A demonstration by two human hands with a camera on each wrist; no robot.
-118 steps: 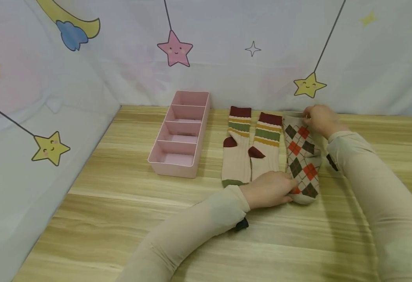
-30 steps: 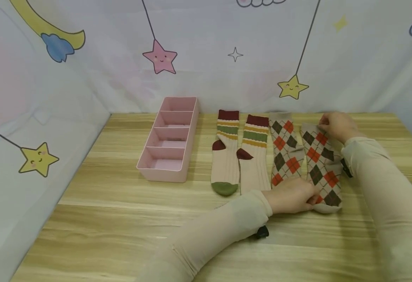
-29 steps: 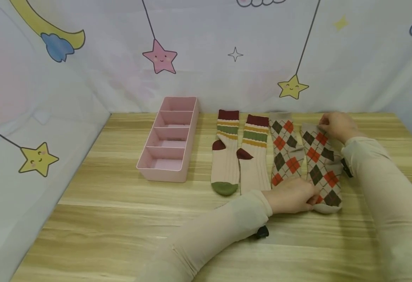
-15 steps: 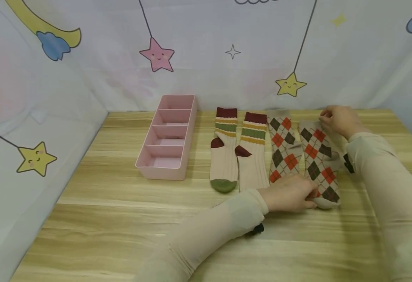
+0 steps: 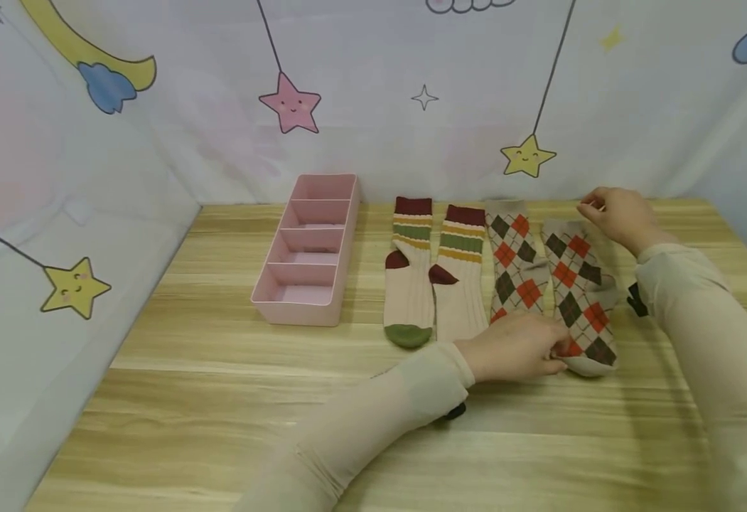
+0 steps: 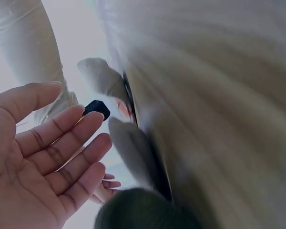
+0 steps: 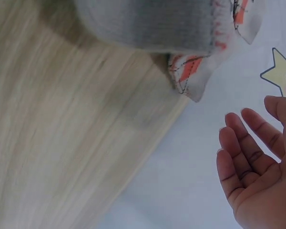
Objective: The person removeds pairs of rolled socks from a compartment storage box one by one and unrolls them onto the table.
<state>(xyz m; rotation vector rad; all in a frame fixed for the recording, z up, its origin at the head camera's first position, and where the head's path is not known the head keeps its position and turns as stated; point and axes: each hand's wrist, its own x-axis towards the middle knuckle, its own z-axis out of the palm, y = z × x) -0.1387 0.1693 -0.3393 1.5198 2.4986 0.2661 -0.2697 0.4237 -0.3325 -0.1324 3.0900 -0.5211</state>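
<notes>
Two beige argyle socks lie flat on the right: the right-hand argyle sock (image 5: 583, 299) and, beside it, the left-hand argyle sock (image 5: 515, 252), its toe end hidden behind my left hand (image 5: 520, 347). That hand hovers at the right-hand sock's toe; its fingers look loosely bent and hold nothing in the left wrist view. My right hand (image 5: 622, 217) is raised just beyond the same sock's cuff, fingers relaxed and apart from the fabric. In the right wrist view the palm (image 7: 262, 191) is bare. Two cream socks, a left striped sock (image 5: 408, 291) and a right striped sock (image 5: 461, 288), lie further left.
A pink divided box (image 5: 296, 313) with several compartments stands left of the socks. The wooden table (image 5: 219, 398) ends at a white printed curtain (image 5: 373, 142) behind and at the left. Both sleeved forearms cross the table's near side.
Earlier the argyle socks lay stacked under both hands; one has since been laid to the right. In the last second my right hand let go of its cuff and rose, while my left drew slightly leftward.
</notes>
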